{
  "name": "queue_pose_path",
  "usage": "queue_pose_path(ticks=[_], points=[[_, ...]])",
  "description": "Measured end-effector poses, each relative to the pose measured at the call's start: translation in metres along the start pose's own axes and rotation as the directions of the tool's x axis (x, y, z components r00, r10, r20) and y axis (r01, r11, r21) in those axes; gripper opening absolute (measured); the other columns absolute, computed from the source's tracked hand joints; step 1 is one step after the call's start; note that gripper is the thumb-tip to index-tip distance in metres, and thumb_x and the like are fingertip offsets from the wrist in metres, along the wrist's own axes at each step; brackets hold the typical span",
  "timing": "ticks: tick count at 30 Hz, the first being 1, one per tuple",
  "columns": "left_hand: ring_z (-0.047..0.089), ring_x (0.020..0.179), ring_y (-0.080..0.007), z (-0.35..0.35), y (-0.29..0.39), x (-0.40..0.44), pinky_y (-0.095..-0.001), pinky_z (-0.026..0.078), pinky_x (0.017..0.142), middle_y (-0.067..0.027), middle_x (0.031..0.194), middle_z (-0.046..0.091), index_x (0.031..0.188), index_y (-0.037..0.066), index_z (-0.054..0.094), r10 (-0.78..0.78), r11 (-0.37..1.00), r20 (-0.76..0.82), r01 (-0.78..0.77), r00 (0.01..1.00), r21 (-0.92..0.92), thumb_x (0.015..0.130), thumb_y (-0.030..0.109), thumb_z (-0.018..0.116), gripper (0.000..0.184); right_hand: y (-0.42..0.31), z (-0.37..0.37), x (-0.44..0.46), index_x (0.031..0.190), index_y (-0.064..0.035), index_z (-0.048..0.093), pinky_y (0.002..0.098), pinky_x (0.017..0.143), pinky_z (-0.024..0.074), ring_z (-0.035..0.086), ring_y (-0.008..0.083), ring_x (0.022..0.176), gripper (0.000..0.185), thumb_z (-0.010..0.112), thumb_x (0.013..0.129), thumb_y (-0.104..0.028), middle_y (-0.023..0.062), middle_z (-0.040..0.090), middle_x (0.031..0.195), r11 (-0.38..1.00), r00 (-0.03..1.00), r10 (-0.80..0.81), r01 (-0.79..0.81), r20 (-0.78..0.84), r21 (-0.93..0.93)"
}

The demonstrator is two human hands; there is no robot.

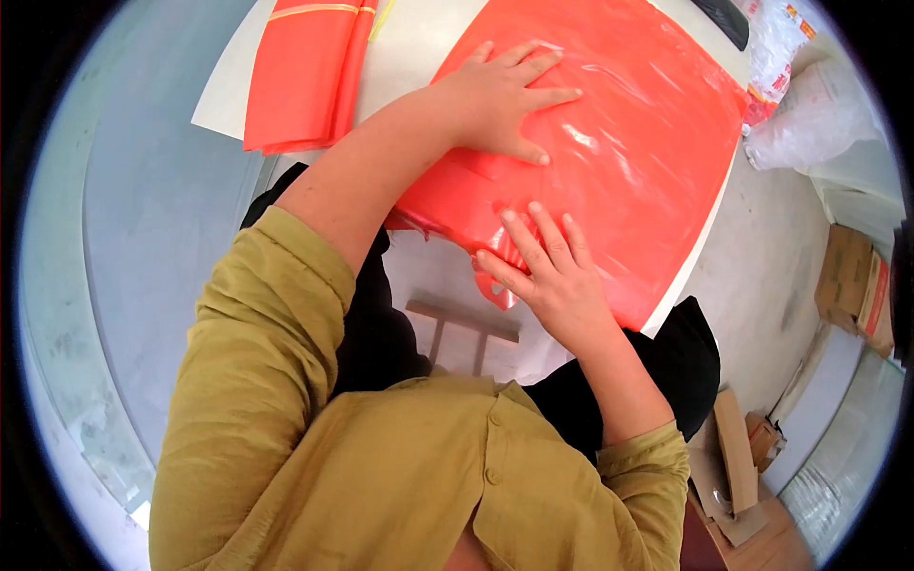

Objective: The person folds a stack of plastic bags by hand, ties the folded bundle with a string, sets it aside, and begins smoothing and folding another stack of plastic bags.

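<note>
A large red plastic sheet, apparently a bag or a stack of bags point(628, 143), lies flat and glossy over a white board-like tabletop point(405, 81). My left hand point(500, 100) rests palm down on its upper left part, fingers spread. Nearer my body, my right hand point(562, 281) lies on the front edge of the red plastic with its fingers extended and apart. Beside that thumb, a loop of red plastic with a hole, like a bag handle point(497, 290), hangs over the edge. Neither hand grips anything that I can see.
A folded red bundle point(300, 81) with a yellow band lies at the far left of the tabletop. Clear plastic bags point(814, 119) stand at the right. Cardboard boxes point(845, 281) and cardboard pieces point(735, 452) sit lower right. A wooden bar point(462, 322) shows between my legs.
</note>
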State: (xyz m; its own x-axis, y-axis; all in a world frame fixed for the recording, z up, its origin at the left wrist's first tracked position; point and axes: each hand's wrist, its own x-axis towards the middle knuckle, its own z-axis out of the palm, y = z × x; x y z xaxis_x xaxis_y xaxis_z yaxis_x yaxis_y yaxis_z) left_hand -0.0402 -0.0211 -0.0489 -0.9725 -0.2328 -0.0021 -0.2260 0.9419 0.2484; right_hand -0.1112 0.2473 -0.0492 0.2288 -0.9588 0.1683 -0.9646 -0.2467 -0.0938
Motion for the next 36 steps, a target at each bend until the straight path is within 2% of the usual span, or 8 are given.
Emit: queue_pose_path(ticks=[9, 12, 16, 21, 24, 27, 32, 36], points=[[0.018, 0.163, -0.0388, -0.003, 0.0, -0.006, -0.0679, 0.021, 0.126, -0.0144, 0.177, 0.02, 0.165, 0.036, 0.039, 0.011, 1.0, 0.001, -0.011, 1.0, -0.002, 0.08, 0.046, 0.085, 0.098, -0.001, -0.012, 0.001, 0.136, -0.0214, 0.069, 0.0541, 0.116, 0.0433, 0.051, 0.035, 0.145, 0.051, 0.067, 0.087, -0.007, 0.011, 0.054, 0.158, 0.984, 0.998, -0.046, 0.052, -0.035, 0.172], [0.018, 0.163, -0.0391, -0.003, 0.001, -0.008, -0.0667, 0.021, 0.127, -0.015, 0.177, 0.02, 0.165, 0.036, 0.039, 0.009, 1.0, 0.002, -0.009, 1.0, -0.003, 0.08, 0.045, 0.085, 0.097, 0.003, -0.011, 0.001, 0.136, -0.0153, 0.067, 0.0546, 0.117, 0.0424, 0.052, 0.0356, 0.142, 0.058, 0.073, 0.079, -0.017, 0.0125, 0.052, 0.158, 0.972, 1.0, -0.011, 0.017, -0.027, 0.235], [0.02, 0.162, -0.0398, -0.007, 0.001, -0.011, -0.0657, 0.022, 0.127, -0.0161, 0.176, 0.022, 0.164, 0.031, 0.042, 0.015, 1.0, -0.007, -0.016, 1.0, -0.019, 0.085, 0.042, 0.082, 0.089, 0.005, -0.02, 0.004, 0.134, -0.0094, 0.069, 0.052, 0.114, 0.0459, 0.053, 0.038, 0.141, 0.052, 0.073, 0.081, -0.009, 0.0142, 0.055, 0.156, 0.9, 0.996, 0.078, -0.089, 0.043, 0.426], [0.028, 0.158, -0.0409, -0.015, 0.002, -0.024, -0.0579, 0.027, 0.126, -0.017, 0.171, 0.035, 0.157, 0.021, 0.051, 0.03, 0.992, -0.11, -0.043, 0.994, -0.116, 0.094, 0.035, 0.075, 0.069, 0.014, -0.027, 0.003, 0.141, -0.0029, 0.062, 0.0449, 0.112, 0.0478, 0.057, 0.0373, 0.133, 0.053, 0.073, 0.09, -0.013, 0.0185, 0.059, 0.147, 0.654, 0.946, 0.309, -0.286, 0.098, 0.7], [0.039, 0.152, -0.0397, -0.026, -0.007, -0.035, -0.0515, 0.034, 0.124, -0.0161, 0.163, 0.046, 0.151, 0.014, 0.057, -0.044, 0.962, -0.163, -0.002, 0.986, -0.272, 0.099, 0.033, 0.071, 0.057, 0.017, -0.034, 0.0, 0.14, 0.0007, 0.061, 0.0386, 0.107, 0.0484, 0.062, 0.0277, 0.124, 0.044, 0.066, 0.101, -0.019, 0.0159, 0.066, 0.135, 0.191, 0.817, 0.5, -0.425, 0.285, 0.885], [0.05, 0.143, -0.034, -0.042, -0.01, -0.052, -0.0451, 0.039, 0.12, -0.0136, 0.154, 0.055, 0.147, 0.01, 0.06, -0.27, 0.841, -0.105, 0.182, 0.957, -0.51, 0.103, 0.033, 0.067, 0.05, 0.029, -0.027, -0.011, 0.138, 0.0035, 0.06, 0.0338, 0.102, 0.0482, 0.063, 0.0175, 0.115, 0.042, 0.059, 0.108, -0.025, 0.0104, 0.068, 0.126, -0.075, 0.676, 0.506, -0.585, 0.536, 0.808], [0.056, 0.134, -0.0244, -0.053, -0.007, -0.081, -0.0384, 0.044, 0.114, -0.0126, 0.142, 0.06, 0.147, 0.009, 0.061, -0.589, 0.544, 0.061, 0.452, 0.805, -0.707, 0.106, 0.035, 0.064, 0.048, 0.028, -0.027, -0.008, 0.138, 0.0052, 0.061, 0.0332, 0.103, 0.0481, 0.063, 0.0165, 0.116, 0.044, 0.057, 0.109, -0.028, 0.0086, 0.069, 0.127, -0.139, 0.701, 0.53, -0.483, 0.477, 0.864], [0.056, 0.132, -0.0242, -0.053, -0.008, -0.1, -0.038, 0.045, 0.112, -0.0136, 0.14, 0.059, 0.148, 0.009, 0.059, -0.601, 0.488, 0.159, 0.517, 0.783, -0.703, 0.105, 0.033, 0.065, 0.05, 0.025, -0.036, -0.002, 0.141, 0.0062, 0.058, 0.0347, 0.107, 0.0472, 0.062, 0.0191, 0.121, 0.046, 0.056, 0.109, -0.027, 0.011, 0.067, 0.133, -0.265, 0.658, 0.534, -0.465, 0.53, 0.845]])
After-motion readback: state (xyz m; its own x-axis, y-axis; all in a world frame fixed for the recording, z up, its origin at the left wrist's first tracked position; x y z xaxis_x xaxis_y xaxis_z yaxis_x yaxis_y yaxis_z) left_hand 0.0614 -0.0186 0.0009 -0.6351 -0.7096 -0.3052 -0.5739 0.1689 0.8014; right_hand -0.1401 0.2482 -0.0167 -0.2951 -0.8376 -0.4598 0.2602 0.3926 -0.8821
